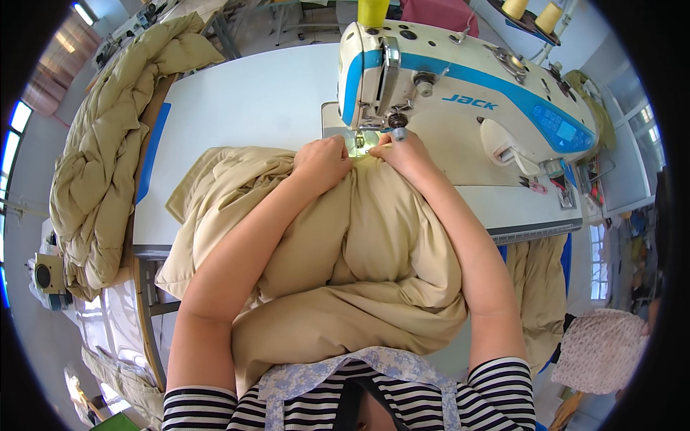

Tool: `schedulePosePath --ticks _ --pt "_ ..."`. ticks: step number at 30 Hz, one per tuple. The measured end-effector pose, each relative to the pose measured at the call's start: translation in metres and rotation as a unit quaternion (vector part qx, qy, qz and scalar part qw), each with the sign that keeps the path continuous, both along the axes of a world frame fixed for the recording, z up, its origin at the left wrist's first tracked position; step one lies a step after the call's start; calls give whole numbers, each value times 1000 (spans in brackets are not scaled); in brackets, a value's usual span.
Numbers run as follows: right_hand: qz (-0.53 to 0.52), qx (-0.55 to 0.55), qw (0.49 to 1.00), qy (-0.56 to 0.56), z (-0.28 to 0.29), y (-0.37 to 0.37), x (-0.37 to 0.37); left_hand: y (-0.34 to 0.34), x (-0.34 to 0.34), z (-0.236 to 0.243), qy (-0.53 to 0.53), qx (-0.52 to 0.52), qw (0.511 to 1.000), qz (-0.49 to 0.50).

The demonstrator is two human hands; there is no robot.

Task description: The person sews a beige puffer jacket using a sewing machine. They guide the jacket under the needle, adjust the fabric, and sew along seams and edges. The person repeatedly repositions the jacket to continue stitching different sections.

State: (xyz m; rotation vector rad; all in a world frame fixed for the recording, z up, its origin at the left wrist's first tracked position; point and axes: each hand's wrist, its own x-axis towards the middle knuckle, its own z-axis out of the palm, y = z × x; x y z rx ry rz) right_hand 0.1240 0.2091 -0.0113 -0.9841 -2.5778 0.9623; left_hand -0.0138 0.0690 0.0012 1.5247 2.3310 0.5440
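Note:
A puffy khaki padded garment lies bunched over the front of the sewing table and into my lap. My left hand is closed on its far edge, just left of the needle area. On the other side, my right hand pinches the same edge close to the presser foot. The white and blue sewing machine stands right behind my hands, and its lamp lights the spot between them. Folds hide most of the garment's shape.
Another khaki padded garment hangs over a wooden ledge at the left. Small snips lie on the table's right side. Yellow thread cones stand at the back right. A stool with a pink patterned cover is at the lower right.

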Motion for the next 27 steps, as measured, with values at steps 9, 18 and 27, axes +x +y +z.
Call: schedulePosePath --ticks 9,18,27 --pt "23 22 998 49 -21 31 -17 17 0 -1 -7 -39 997 59" --pt "123 -34 987 99 -19 56 -10 28 -2 -10 -12 -10 997 82" --pt "111 -1 993 -33 7 47 -5 30 0 -7 -24 -5 996 91"
